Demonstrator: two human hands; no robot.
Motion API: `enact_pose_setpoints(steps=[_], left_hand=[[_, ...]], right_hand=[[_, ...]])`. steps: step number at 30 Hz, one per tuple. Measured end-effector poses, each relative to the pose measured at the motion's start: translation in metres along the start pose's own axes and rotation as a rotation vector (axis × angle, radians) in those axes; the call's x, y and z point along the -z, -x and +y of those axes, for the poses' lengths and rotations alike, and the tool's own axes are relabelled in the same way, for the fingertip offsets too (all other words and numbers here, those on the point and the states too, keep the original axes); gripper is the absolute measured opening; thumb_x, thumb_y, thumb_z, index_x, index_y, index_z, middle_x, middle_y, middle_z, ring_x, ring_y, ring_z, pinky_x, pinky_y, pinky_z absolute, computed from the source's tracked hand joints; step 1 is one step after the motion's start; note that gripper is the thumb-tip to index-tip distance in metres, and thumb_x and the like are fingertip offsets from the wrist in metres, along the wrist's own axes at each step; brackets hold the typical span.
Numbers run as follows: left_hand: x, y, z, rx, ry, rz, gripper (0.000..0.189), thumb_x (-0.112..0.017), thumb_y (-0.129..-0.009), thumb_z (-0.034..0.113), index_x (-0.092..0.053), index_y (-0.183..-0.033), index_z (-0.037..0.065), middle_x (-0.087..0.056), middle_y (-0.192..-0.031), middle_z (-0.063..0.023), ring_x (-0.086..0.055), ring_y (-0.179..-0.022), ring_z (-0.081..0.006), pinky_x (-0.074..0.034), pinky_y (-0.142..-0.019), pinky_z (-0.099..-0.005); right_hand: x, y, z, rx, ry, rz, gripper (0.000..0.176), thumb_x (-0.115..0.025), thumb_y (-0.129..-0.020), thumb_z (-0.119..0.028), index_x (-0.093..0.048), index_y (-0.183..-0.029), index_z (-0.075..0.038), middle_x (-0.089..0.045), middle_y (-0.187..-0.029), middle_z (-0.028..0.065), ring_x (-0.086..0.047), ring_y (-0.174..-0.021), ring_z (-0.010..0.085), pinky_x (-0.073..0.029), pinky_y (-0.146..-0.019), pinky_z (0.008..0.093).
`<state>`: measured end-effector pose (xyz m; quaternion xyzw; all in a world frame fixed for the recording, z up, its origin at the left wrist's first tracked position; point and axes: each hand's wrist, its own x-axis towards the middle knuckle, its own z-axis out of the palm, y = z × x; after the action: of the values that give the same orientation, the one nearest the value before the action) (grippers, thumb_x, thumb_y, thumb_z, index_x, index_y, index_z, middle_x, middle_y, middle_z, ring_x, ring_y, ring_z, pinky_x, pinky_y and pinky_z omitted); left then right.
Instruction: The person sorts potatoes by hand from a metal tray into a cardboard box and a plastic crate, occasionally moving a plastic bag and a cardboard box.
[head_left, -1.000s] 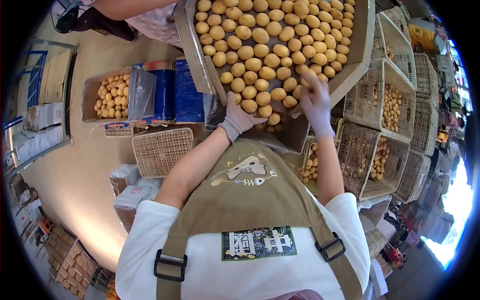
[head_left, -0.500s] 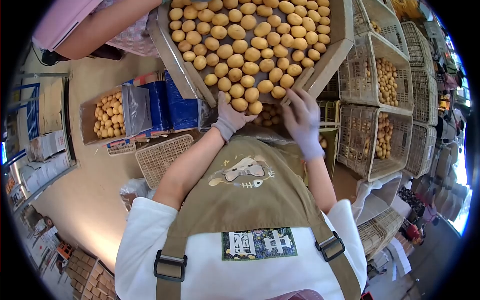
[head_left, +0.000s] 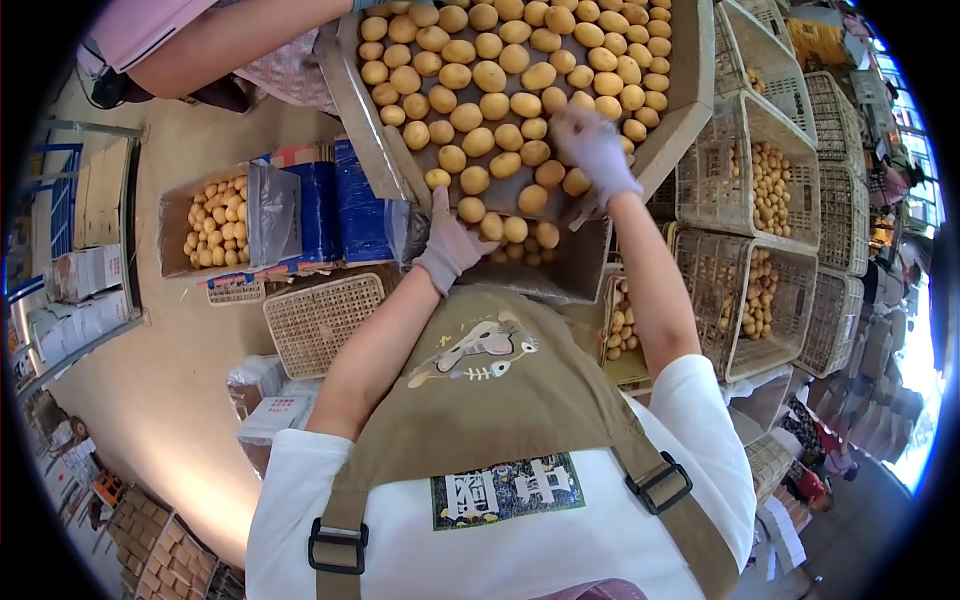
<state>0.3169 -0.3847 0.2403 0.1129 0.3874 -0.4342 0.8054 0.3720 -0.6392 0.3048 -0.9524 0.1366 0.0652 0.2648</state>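
Many round, yellow-tan fruits, potato-like in look, lie on a sorting tray (head_left: 385,165) with raised wooden-looking sides. My left hand (head_left: 455,245), in a pale glove, is at the tray's near opening, fingers spread beside the fruits (head_left: 515,229) at the lip. Further in, on the right side, my gloved right hand (head_left: 590,150) reaches over the fruits, its fingers smeared by motion. Below the opening, a plastic-lined box (head_left: 580,275) stands against my apron, with more fruits inside.
Another person's arm (head_left: 230,45) reaches over the tray's far left. A carton of fruits (head_left: 215,225) stands left, near an upturned-looking crate (head_left: 320,320). Stacked plastic crates (head_left: 710,210), several with fruits, line the right side.
My right hand has moved from the tray's near right edge further in over the fruits. Several fruits at the opening have moved down toward the box, now more exposed.
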Motion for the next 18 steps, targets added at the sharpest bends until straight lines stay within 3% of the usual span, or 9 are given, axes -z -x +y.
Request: enact_pose_setpoints(steps=[2,4,6,7,10,11,14,17,18], left_hand=[[0.004,-0.012,-0.008,-0.018,-0.042,-0.038,0.093,-0.039,-0.084,0.082,-0.028,-0.154,0.021,-0.030,-0.158,-0.0075,-0.023,-0.147,-0.0367,-0.018,-0.112,-0.0710],[0.002,-0.021,-0.018,-0.008,0.007,-0.058,0.095,-0.038,-0.084,0.083,-0.025,-0.155,0.022,-0.026,-0.161,-0.0074,-0.019,-0.149,-0.0377,-0.015,-0.112,-0.0731],[0.001,-0.022,-0.018,0.007,-0.019,-0.095,0.098,-0.037,-0.082,0.085,-0.023,-0.156,0.022,-0.022,-0.163,-0.0068,-0.017,-0.149,-0.0395,-0.012,-0.113,-0.0732],[-0.001,-0.020,-0.019,-0.002,-0.039,-0.101,0.099,-0.037,-0.082,0.085,-0.023,-0.156,0.022,-0.022,-0.163,-0.0067,-0.016,-0.149,-0.0395,-0.012,-0.113,-0.0731],[0.007,-0.023,-0.014,0.017,-0.041,-0.105,0.102,-0.037,-0.081,0.087,-0.021,-0.157,0.021,-0.021,-0.163,-0.0070,-0.015,-0.150,-0.0395,-0.011,-0.114,-0.0723],[0.009,-0.023,-0.013,0.030,-0.036,-0.115,0.102,-0.037,-0.081,0.087,-0.021,-0.158,0.021,-0.021,-0.163,-0.0071,-0.015,-0.150,-0.0394,-0.011,-0.114,-0.0722],[0.011,-0.026,-0.011,0.062,0.019,-0.126,0.103,-0.037,-0.081,0.087,-0.019,-0.158,0.020,-0.022,-0.163,-0.0078,-0.015,-0.150,-0.0393,-0.011,-0.114,-0.0720],[0.008,-0.026,-0.012,0.071,0.015,-0.174,0.105,-0.037,-0.079,0.089,-0.022,-0.158,0.020,-0.022,-0.163,-0.0076,-0.017,-0.150,-0.0370,-0.010,-0.115,-0.0687],[0.006,-0.024,-0.013,0.071,-0.001,-0.195,0.106,-0.037,-0.079,0.090,-0.023,-0.157,0.020,-0.022,-0.164,-0.0074,-0.018,-0.150,-0.0359,-0.009,-0.116,-0.0671]], right_hand=[[0.031,-0.024,-0.013,0.057,0.153,0.249,0.041,-0.060,-0.088,-0.031,-0.063,-0.126,-0.016,-0.065,-0.124,0.0115,-0.065,-0.107,0.0344,-0.052,-0.090,0.0436],[0.019,-0.052,0.002,0.075,0.285,0.293,0.042,-0.060,-0.088,-0.030,-0.060,-0.127,-0.014,-0.061,-0.128,0.0120,-0.063,-0.112,0.0319,-0.052,-0.091,0.0445],[0.027,-0.057,-0.017,-0.132,0.496,0.035,0.041,-0.059,-0.089,-0.032,-0.058,-0.126,-0.014,-0.051,-0.142,0.0152,-0.059,-0.120,0.0311,-0.050,-0.097,0.0433],[0.026,-0.061,-0.018,-0.172,0.481,-0.063,0.037,-0.062,-0.088,-0.032,-0.060,-0.118,-0.010,-0.058,-0.132,0.0187,-0.061,-0.117,0.0330,-0.050,-0.096,0.0447],[0.028,-0.048,-0.011,-0.191,0.300,-0.075,0.044,-0.064,-0.086,-0.033,-0.059,-0.121,-0.007,-0.066,-0.121,0.0168,-0.063,-0.113,0.0352,-0.050,-0.094,0.0455],[0.025,-0.038,-0.006,-0.123,0.299,-0.013,0.043,-0.065,-0.087,-0.036,-0.059,-0.115,-0.003,-0.071,-0.109,0.0147,-0.068,-0.103,0.0320,-0.053,-0.089,0.0427],[0.016,-0.001,0.005,-0.163,-0.519,0.066,0.039,-0.051,-0.096,-0.038,-0.060,-0.112,-0.004,-0.071,-0.109,0.0113,-0.069,-0.087,0.0241,-0.053,-0.081,0.0353],[0.011,0.043,0.014,-0.289,-1.449,-0.076,0.042,-0.047,-0.100,-0.040,-0.058,-0.118,-0.004,-0.070,-0.103,0.0090,-0.064,-0.079,0.0153,-0.050,-0.073,0.0262],[0.011,0.059,0.022,-0.246,-1.454,-0.100,0.042,-0.047,-0.100,-0.040,-0.058,-0.119,-0.004,-0.069,-0.104,0.0091,-0.064,-0.079,0.0154,-0.051,-0.075,0.0275]])
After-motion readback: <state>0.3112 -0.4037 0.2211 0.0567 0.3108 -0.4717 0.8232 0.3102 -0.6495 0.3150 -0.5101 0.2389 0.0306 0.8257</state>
